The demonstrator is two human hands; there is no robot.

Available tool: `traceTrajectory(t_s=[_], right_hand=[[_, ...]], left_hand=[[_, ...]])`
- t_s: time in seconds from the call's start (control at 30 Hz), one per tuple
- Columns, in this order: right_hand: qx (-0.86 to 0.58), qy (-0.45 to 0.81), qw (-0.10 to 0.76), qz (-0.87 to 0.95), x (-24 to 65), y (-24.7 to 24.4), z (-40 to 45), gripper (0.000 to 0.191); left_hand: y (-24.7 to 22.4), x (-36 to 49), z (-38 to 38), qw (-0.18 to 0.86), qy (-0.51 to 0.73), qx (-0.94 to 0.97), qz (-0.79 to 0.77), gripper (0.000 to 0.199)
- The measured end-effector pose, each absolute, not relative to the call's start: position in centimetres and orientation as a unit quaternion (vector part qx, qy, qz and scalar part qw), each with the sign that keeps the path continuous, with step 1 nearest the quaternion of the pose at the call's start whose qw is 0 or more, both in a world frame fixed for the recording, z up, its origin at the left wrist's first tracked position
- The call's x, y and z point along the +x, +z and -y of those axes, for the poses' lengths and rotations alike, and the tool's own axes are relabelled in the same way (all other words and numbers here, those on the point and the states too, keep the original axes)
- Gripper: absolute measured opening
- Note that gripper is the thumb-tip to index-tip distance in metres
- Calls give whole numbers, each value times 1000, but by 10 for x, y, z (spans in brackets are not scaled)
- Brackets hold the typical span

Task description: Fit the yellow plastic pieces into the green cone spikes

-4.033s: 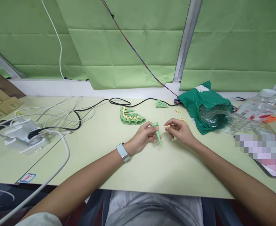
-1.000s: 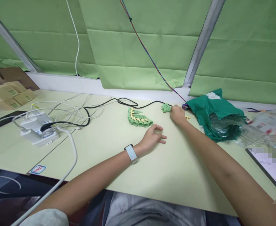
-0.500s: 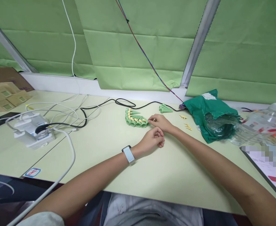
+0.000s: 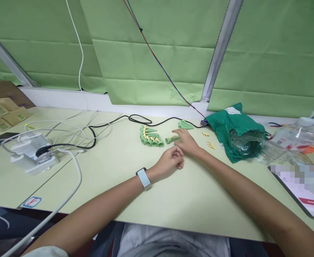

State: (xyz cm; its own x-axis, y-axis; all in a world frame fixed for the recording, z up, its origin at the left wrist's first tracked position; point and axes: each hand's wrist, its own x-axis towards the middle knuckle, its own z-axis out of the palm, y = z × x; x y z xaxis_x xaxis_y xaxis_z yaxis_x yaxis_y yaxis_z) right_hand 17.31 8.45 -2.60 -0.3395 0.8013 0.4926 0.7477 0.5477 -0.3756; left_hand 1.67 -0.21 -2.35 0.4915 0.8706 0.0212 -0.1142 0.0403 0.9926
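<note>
My right hand (image 4: pixel 185 141) is over the table, index finger and thumb apart, around the narrow end of a green cone-shaped piece (image 4: pixel 170 140) with a yellow part on it. That cone lies on the table, its wide end toward the lower left. Just below, my left hand (image 4: pixel 173 158) is closed, fingers curled in; whatever may be in them is hidden. A curved row of green cones with yellow parts (image 4: pixel 152 137) lies to the left of both hands. Behind my right hand is a small stack of plain green cones (image 4: pixel 185 124).
Small yellow pieces (image 4: pixel 211 145) lie right of my right hand. Beyond them are a green plastic bag (image 4: pixel 223 123), clear bottles (image 4: pixel 285 141) and a tablet-like screen (image 4: pixel 304 200). At left stand a power strip (image 4: pixel 34 153) with cables and several boxes (image 4: pixel 4 112).
The end cone now lies apart from the row, turned with its tip to the upper right. My right hand's fingers have spread and shifted right of the row. My left hand stays closed.
</note>
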Motion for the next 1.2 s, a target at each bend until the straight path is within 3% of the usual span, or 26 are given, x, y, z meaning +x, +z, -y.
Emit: traceTrajectory(t_s=[0.07, 0.17, 0.27, 0.4, 0.5, 0.67, 0.93, 1.2], right_hand=[[-456, 72, 298, 836, 170, -28, -93, 48], [-452, 95, 280, 841, 166, -28, -100, 27], [-438, 115, 314, 834, 168, -27, -97, 13], [-433, 236, 434, 754, 180, -24, -78, 26], [-435, 367, 527, 631, 187, -23, -54, 25], [-425, 521, 533, 513, 184, -25, -8, 36], [-425, 480, 496, 586, 182, -24, 5, 35], [-413, 495, 468, 605, 188, -28, 3, 38]], left_hand=[[-23, 16, 2, 637, 382, 582, -331, 14], [-21, 15, 2, 632, 381, 589, -330, 14], [-19, 16, 4, 628, 384, 589, -334, 13], [-15, 15, 7, 612, 400, 589, -344, 12], [-14, 13, 5, 574, 436, 596, -355, 9], [-15, 10, -1, 545, 474, 575, -383, 35], [-8, 11, 1, 541, 479, 600, -344, 23], [-14, 8, -6, 545, 466, 586, -377, 36]])
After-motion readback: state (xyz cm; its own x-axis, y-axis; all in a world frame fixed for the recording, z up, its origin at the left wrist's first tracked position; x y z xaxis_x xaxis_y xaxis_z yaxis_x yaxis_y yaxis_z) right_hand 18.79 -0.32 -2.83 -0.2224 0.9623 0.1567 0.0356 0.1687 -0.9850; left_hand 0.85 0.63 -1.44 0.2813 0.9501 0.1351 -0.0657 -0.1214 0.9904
